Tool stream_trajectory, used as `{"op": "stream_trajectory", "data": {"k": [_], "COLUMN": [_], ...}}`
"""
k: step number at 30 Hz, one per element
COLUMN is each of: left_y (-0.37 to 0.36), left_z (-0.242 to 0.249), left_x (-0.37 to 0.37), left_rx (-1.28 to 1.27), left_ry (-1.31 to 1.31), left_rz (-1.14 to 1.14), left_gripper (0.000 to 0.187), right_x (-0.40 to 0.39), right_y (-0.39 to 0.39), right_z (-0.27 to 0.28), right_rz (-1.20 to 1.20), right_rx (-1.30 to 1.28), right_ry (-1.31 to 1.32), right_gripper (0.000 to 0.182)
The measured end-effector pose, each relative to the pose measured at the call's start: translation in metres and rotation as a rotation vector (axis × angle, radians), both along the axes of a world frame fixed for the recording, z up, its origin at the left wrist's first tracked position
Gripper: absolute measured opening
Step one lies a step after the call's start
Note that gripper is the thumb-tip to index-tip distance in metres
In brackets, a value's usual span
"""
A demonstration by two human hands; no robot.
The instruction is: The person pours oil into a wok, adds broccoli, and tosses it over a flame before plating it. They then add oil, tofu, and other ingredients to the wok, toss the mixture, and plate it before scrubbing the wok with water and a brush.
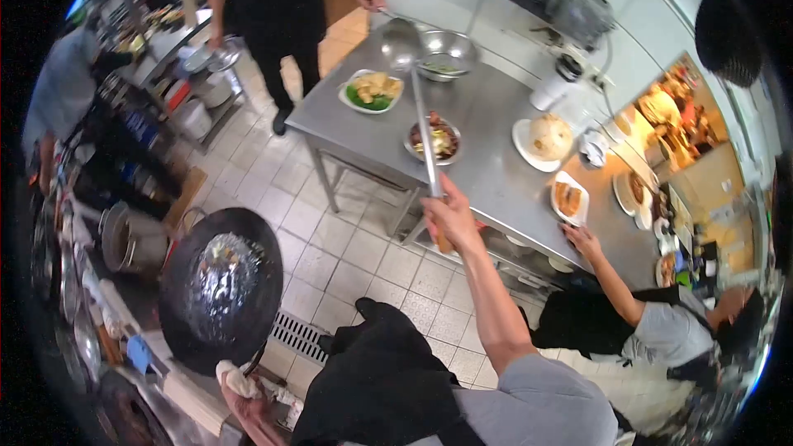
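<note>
My left hand (241,400) is closed at the near edge of a large black wok (178,289), with a folded white cloth (235,378) between hand and metal. The wok is tilted, and its inside is wet and shiny with some small bits in it. My right hand (453,216) is wrapped round the long handle of a ladle (424,120), near its wooden end. The ladle's head reaches over the steel table (355,136), beside a metal bowl (447,54). Below the handle sits a dish of dark food (438,142).
A plate of yellow food and greens (371,92) lies at the table's left. A round pale food on a plate (548,137) and an oblong dish (569,197), near a co-worker's hand (584,241), are at right. Another person (268,8) stands behind the table, holding a utensil. A pot (136,238) stands left.
</note>
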State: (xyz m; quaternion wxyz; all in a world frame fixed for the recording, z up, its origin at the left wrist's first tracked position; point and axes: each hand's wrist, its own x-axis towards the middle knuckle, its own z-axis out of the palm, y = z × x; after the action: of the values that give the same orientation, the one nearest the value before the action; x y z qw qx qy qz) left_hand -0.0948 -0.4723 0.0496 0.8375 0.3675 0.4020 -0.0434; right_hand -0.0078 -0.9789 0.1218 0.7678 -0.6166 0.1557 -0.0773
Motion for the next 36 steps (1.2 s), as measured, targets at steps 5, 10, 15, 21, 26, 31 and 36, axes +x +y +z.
{"op": "stream_trajectory", "data": {"k": [5,10,15,21,26,31,36], "left_y": [0.004,-0.024,-0.027,-0.029,-0.023,-0.018,-0.018], "left_z": [0.003,0.028,0.028,0.043,0.039,0.042,0.047], "left_x": [-0.015,-0.002,-0.005,-0.005,0.0,-0.004,0.0], "left_rx": [-0.1,0.062,0.165,0.333,0.377,0.305,0.275], "left_ry": [-0.15,0.005,-0.034,-0.066,-0.049,-0.028,-0.018], "left_rz": [0.034,0.132,0.11,0.026,0.013,0.015,0.006], "left_gripper": [0.016,0.009,0.011,0.017,0.021,0.022,0.021], "right_x": [-0.061,-0.072,-0.032,0.023,0.029,0.013,0.03], "right_y": [0.058,0.104,0.154,0.192,0.171,0.123,0.127], "right_z": [0.044,0.015,-0.02,-0.018,-0.019,0.011,0.009], "right_rz": [0.208,0.506,0.735,0.88,0.946,1.001,0.946], "right_rx": [0.299,0.253,-0.006,-0.436,-1.233,-1.066,-0.718], "right_ry": [0.172,0.386,0.422,0.274,-0.043,-0.032,0.422], "right_gripper": [0.068,0.071,0.069,0.066,0.065,0.064,0.067]}}
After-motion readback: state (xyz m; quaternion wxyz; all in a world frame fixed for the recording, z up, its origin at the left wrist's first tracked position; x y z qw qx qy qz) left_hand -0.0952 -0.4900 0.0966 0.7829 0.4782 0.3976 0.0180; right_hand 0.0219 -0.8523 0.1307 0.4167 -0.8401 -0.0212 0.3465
